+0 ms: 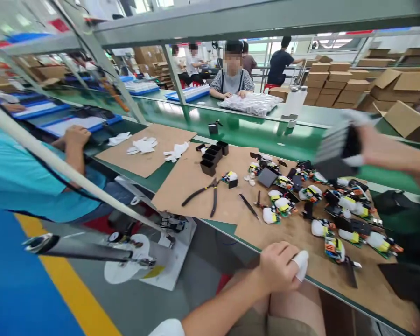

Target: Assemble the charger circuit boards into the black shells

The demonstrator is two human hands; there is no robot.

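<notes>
Resting at the near edge, my left hand (pixel 280 267) has its fingers curled, with white covering at a fingertip; whether it grips anything, I cannot tell. Just beyond lies brown cardboard sheeting (pixel 177 182) strewn with green circuit-board modules bearing white and yellow wrapped parts (pixel 282 205). Finding: the nearest modules lie close to the edge, and a passing forearm could, in my judgement, sweep one off. Slim black tweezers (pixel 249 206) and spread yellow-and-black pliers (pixel 215 189), both loose to the left, carry the same risk.

Over the far right of the modules, my right hand (pixel 371 140) is closed around a blurred grey-and-black box-shaped piece (pixel 331 149); a slack hold could drop it onto the boards and damage them.

Containers: at centre-left, a row of small black open-topped boxes (pixel 207 169), contents not discernible. Farther off, beyond the glossy green surface (pixel 150 108), a shallow blue tray (pixel 199 96) carries rows of white pieces. Far right, an open brown cardboard carton (pixel 406 116); its inside is not visible.
</notes>
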